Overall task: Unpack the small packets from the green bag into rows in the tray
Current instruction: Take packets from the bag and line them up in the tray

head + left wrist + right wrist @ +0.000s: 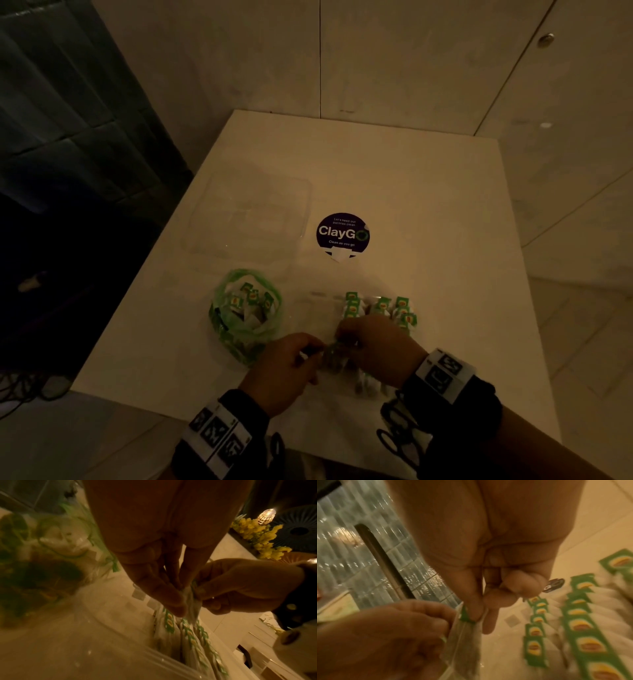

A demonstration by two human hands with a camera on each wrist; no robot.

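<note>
Both hands pinch one packet [464, 632] over the tray [310, 310]: left hand [286, 365] at 9 o'clock, right hand [375, 346] at 3. The bag [245, 317] lies at 9 o'clock of the tray.

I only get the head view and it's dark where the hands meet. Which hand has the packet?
Observer: Both. In the right wrist view, the right hand pinches the packet at its green top.
Operator: And the left hand?
Observer: The left hand pinches the same packet's edge.
Operator: How many rows so far?
Observer: The left wrist view shows three rows of packets standing in the clear tray.
</note>
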